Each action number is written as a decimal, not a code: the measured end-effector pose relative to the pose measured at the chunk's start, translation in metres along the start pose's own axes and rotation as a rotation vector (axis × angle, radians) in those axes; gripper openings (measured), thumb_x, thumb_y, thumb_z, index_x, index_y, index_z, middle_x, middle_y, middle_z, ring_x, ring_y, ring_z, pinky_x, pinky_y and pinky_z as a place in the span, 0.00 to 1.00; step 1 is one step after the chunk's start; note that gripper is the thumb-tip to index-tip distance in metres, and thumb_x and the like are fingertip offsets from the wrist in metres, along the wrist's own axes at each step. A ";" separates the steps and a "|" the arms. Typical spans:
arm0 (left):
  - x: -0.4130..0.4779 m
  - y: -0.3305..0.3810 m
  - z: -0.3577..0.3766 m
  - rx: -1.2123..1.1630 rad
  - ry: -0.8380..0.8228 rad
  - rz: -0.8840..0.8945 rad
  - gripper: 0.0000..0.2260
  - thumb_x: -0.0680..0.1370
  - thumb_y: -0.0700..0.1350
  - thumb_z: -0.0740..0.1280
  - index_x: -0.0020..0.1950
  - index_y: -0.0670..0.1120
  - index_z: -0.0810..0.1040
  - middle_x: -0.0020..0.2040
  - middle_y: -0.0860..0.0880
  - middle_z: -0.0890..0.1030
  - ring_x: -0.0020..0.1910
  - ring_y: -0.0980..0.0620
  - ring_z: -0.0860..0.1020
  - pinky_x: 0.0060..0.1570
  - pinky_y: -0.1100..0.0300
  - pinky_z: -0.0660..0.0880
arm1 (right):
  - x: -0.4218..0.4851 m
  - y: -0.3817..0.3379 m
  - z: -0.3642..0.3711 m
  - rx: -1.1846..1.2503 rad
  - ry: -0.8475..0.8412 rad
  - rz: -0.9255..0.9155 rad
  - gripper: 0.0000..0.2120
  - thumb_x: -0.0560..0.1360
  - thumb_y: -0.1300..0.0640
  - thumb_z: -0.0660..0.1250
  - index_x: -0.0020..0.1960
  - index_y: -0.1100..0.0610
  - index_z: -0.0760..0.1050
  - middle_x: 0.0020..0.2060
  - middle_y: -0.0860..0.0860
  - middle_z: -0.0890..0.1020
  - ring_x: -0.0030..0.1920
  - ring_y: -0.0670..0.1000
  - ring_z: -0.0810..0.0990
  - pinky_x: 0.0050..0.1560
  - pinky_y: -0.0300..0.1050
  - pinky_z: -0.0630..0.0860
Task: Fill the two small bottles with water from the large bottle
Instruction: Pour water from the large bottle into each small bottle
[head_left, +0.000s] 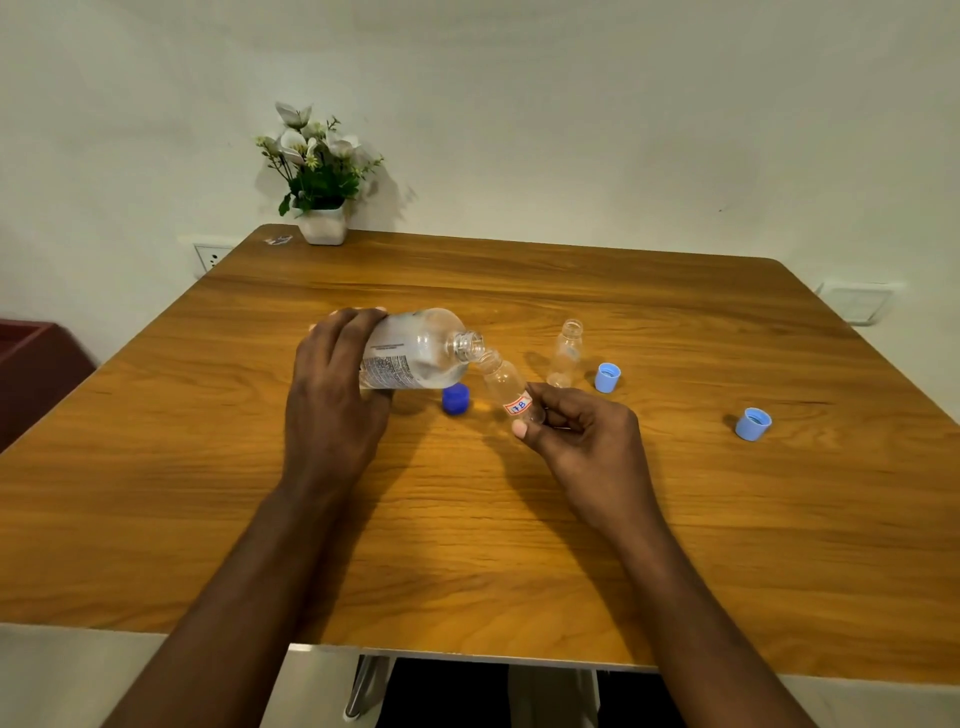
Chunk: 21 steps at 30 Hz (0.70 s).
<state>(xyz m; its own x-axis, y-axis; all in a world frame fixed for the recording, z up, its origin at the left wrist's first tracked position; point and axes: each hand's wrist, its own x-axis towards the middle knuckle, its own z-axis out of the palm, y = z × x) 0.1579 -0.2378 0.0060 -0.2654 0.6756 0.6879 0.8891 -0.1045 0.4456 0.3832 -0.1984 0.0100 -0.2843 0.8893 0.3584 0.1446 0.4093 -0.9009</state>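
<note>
Right hand (576, 436) sits closest, pinching the base of the labelled small bottle (506, 387) between thumb and fingertips, tilted over the middle of the table (467, 545). Left hand (332, 384) is wrapped around the large bottle (415, 348), tipped nearly flat, its mouth touching the little one's mouth.

Risk seems obvious to me: wide neck onto a tiny neck, so a bit too much tip and water glugs past onto the wood. That pinch looks weak too, so the bottle could twist.

The second small bottle (566, 353) stands open just behind. The dark blue cap (456, 400) is under the big one, a light blue cap (607, 377) is near, and the far cap (753, 424) is off right.
</note>
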 end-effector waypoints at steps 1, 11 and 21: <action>0.000 0.000 0.000 0.009 0.004 0.006 0.32 0.67 0.31 0.73 0.69 0.43 0.70 0.66 0.42 0.73 0.66 0.42 0.70 0.61 0.51 0.70 | 0.000 0.001 0.000 0.005 -0.003 0.007 0.20 0.70 0.66 0.74 0.54 0.45 0.81 0.42 0.37 0.85 0.49 0.42 0.83 0.54 0.41 0.79; 0.003 -0.002 -0.004 0.074 0.052 0.047 0.32 0.67 0.29 0.72 0.69 0.43 0.70 0.64 0.41 0.73 0.65 0.42 0.69 0.67 0.41 0.67 | -0.001 -0.003 0.000 0.050 -0.084 0.022 0.23 0.71 0.69 0.72 0.51 0.41 0.78 0.41 0.32 0.83 0.49 0.38 0.83 0.52 0.33 0.77; 0.003 -0.002 -0.005 0.095 0.080 0.064 0.31 0.66 0.26 0.69 0.69 0.41 0.71 0.64 0.39 0.72 0.67 0.41 0.68 0.71 0.47 0.63 | 0.000 -0.002 0.001 0.061 -0.094 0.032 0.22 0.71 0.69 0.72 0.49 0.41 0.79 0.41 0.35 0.84 0.47 0.39 0.83 0.52 0.38 0.79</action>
<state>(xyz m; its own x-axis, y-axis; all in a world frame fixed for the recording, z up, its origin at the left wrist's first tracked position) 0.1532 -0.2392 0.0106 -0.2326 0.6088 0.7585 0.9356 -0.0730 0.3455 0.3818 -0.1998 0.0110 -0.3684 0.8774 0.3073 0.0979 0.3653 -0.9257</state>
